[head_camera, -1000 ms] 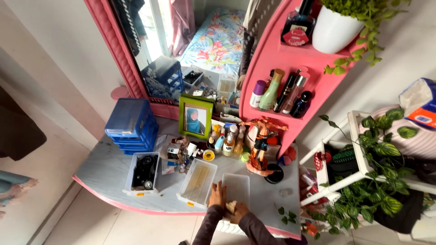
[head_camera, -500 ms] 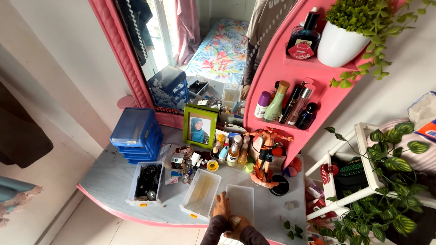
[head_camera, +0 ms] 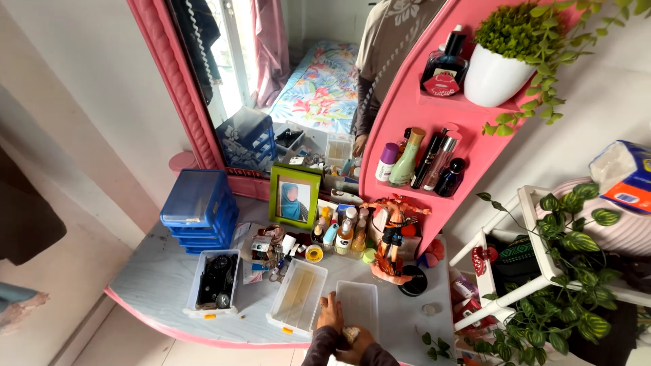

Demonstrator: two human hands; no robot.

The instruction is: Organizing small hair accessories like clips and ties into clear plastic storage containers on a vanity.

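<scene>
Cluttering a grey tabletop [head_camera: 159, 281], trays meet mirror [head_camera: 271, 74].

Both arms come up from the bottom edge in dark sleeves, forearms angled inward so the hands meet. The left hand [head_camera: 330, 313] lies palm down, fingers [head_camera: 331, 302] stretched forward and together. The right hand [head_camera: 357, 337] sits just behind it, curled, knuckles up, touching the left.

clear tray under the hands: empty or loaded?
Looks empty. The clear tray shows only its pale floor; the left hand rests at its near-left edge, and the right hand holds a small pale item at the near end.
</scene>
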